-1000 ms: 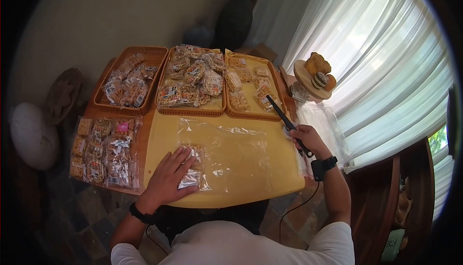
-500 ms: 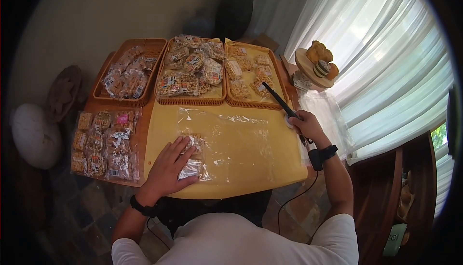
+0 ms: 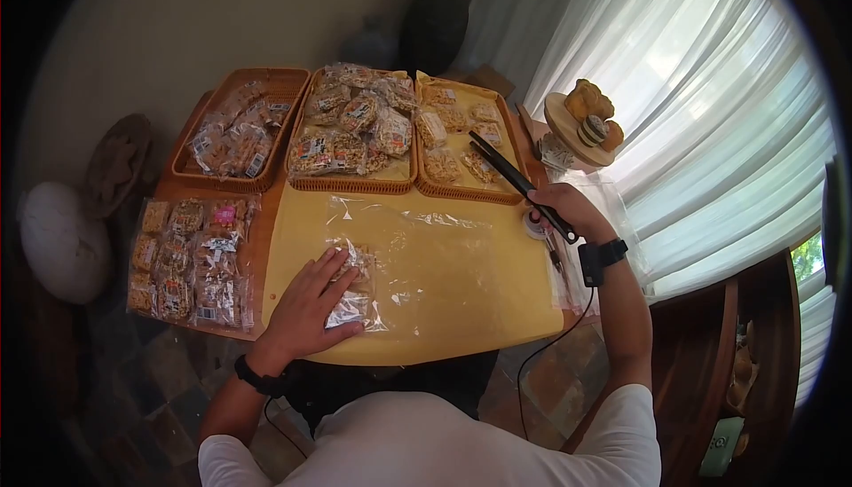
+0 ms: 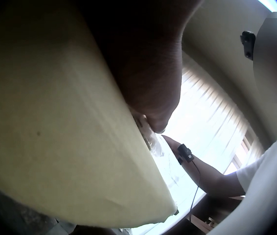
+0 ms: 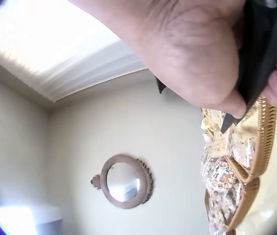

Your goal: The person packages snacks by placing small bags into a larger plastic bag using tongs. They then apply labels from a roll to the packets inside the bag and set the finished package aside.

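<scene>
My left hand [image 3: 312, 307] lies flat with straight fingers on a large clear plastic bag [image 3: 435, 283]. Wrapped snack cakes [image 3: 351, 308] sit inside the bag's left end, partly covered by that hand. On the right, my right hand [image 3: 571, 209] grips a long slim black tool [image 3: 508, 170] by its rear part. Its far end points up and left, overlapping the right basket in the head view. The right wrist view shows the black tool [image 5: 260, 54] between thumb and fingers. In the left wrist view the left hand [image 4: 145, 93] is dark, its fingers mostly hidden.
Three wicker baskets of wrapped snacks stand along the back: left [image 3: 182, 174], middle [image 3: 351, 185] and right [image 3: 466, 194]. A filled pack of snack cakes [image 3: 191, 261] lies at left. Tape [image 3: 535, 225], clear bags [image 3: 612, 212] and a bread stand [image 3: 568, 132] are at right.
My right hand has risen away from my body and slightly right, and the black tool's far end has moved up and left. My left hand stays on the bag.
</scene>
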`<move>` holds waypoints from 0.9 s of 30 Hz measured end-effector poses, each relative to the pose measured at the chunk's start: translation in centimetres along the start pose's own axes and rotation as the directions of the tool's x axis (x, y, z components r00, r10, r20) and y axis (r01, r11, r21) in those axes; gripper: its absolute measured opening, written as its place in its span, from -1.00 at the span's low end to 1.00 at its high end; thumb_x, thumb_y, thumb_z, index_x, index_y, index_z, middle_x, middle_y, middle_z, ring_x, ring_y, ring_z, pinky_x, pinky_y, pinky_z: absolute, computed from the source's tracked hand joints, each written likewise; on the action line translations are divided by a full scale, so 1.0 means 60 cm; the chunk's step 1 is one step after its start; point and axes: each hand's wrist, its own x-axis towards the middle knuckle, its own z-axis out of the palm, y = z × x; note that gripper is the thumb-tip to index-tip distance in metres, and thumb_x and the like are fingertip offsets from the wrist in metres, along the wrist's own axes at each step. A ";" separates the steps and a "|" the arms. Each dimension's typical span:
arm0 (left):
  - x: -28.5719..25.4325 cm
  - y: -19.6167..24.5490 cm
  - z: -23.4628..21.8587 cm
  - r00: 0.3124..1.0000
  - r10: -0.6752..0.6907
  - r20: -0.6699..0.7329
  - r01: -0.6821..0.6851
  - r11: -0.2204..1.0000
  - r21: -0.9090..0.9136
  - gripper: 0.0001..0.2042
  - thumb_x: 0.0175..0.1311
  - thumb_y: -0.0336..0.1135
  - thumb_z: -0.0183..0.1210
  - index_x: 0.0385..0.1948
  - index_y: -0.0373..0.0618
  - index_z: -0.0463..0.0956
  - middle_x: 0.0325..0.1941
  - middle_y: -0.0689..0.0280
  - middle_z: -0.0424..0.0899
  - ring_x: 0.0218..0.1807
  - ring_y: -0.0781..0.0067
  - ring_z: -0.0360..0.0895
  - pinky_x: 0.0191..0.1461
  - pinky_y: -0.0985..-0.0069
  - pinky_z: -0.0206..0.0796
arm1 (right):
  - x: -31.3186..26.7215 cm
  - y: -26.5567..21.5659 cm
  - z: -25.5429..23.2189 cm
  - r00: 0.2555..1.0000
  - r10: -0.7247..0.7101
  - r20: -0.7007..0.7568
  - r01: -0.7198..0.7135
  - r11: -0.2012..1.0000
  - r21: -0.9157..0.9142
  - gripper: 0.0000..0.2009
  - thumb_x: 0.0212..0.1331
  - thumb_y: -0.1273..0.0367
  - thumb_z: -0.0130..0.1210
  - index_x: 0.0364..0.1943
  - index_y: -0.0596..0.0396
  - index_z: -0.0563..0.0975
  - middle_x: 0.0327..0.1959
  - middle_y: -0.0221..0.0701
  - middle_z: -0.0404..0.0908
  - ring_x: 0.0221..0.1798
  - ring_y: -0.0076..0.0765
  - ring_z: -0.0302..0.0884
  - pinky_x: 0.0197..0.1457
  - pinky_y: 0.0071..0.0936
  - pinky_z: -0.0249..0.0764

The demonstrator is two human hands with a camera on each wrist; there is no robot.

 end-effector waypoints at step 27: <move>-0.007 -0.004 0.002 0.999 0.011 -0.047 -0.011 1.000 -0.005 -0.18 0.40 0.27 0.31 0.54 -0.10 0.39 0.70 -0.04 0.27 0.74 -0.14 0.15 0.73 -0.07 0.04 | 0.145 -0.005 0.053 0.951 0.011 0.308 -0.069 0.981 0.181 -0.62 0.61 0.09 0.19 -0.05 0.19 0.68 -0.39 -0.51 0.65 -0.47 -0.64 0.57 -0.47 -0.70 0.47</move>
